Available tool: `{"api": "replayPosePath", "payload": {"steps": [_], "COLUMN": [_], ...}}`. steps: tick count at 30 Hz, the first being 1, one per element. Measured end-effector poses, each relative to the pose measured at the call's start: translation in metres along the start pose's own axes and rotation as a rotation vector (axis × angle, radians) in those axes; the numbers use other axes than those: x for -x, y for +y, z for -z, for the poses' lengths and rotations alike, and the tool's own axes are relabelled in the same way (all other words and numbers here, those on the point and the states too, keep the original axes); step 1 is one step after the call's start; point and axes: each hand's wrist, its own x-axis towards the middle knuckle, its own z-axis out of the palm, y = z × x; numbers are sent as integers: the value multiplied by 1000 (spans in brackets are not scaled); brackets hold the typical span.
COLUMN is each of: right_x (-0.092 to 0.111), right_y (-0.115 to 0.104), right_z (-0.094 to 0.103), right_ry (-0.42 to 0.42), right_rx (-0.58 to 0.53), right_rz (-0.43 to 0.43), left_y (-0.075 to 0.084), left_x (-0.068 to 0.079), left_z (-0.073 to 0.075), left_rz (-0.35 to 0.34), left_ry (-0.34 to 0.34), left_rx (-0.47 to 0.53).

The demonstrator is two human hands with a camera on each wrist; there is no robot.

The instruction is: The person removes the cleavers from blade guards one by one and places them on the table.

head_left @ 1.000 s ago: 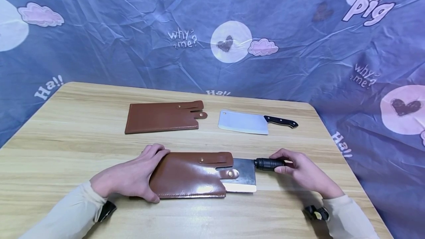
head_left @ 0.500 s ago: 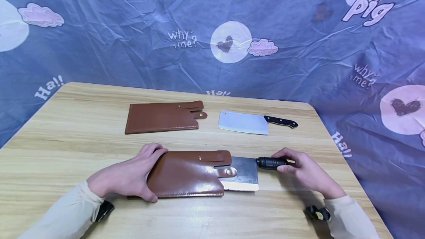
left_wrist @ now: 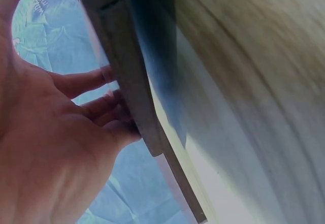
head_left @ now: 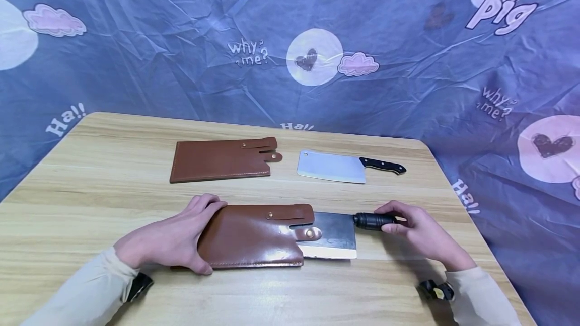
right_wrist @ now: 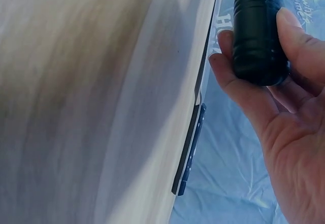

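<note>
My left hand (head_left: 169,240) grips the left end of a brown leather knife sheath (head_left: 254,240), thumb on the near edge and fingers over the far edge. Part of a cleaver's dark blade (head_left: 335,230) with a bright edge shows out of the sheath's right opening. The rest of that blade is hidden inside. My right hand (head_left: 421,230) pinches the cleaver's ribbed black handle (head_left: 369,221) near its end. In the right wrist view, thumb and fingers lie on opposite sides of the handle (right_wrist: 258,36). The sheath's snap strap (head_left: 308,234) lies over the blade.
Farther back on the wooden table (head_left: 109,190) lies a second brown sheath (head_left: 222,160). To its right is another cleaver (head_left: 331,166) with a riveted black handle. A blue printed cloth (head_left: 204,74) hangs behind the table.
The cleaver has slid a little to the right with my right hand, so more blade shows. My left hand and the sheath have shifted slightly left. The back sheath and cleaver stay put.
</note>
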Motion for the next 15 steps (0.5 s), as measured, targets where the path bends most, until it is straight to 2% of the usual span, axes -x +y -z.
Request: {"api": "replayPosePath", "payload": {"steps": [15], "right_x": [3], "right_y": [7], "right_z": [4], "right_ry": [10], "right_rx": [-24], "right_rz": [-18], "left_y": [-3], "left_x": [2], "left_z": [1], "left_rz": [-23], "left_ry": [19], "left_rx": [2]}}
